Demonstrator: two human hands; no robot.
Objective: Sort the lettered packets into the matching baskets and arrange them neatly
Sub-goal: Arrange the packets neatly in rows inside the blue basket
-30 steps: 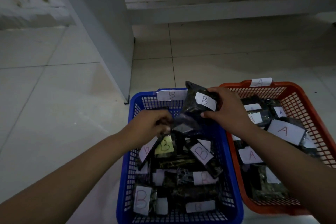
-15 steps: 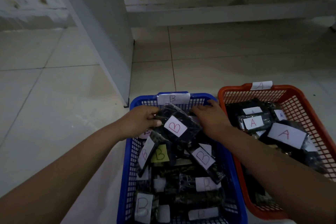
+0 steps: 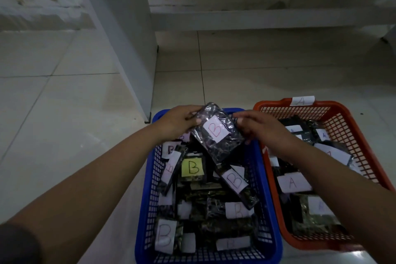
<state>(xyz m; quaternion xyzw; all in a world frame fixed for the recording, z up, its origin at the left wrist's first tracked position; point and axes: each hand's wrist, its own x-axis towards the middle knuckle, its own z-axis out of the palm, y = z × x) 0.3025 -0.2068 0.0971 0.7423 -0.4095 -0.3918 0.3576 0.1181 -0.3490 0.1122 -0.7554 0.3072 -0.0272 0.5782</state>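
Here both hands, left hand and right hand, are pinching a crinkly dark plastic packet with a white "B" label above the far edge of the blue mesh plastic basket.

Your left hand and right hand are pinching a B-labelled packet by its sides above the far end of the blue basket; the orange basket is sitting just beside it on the floor.
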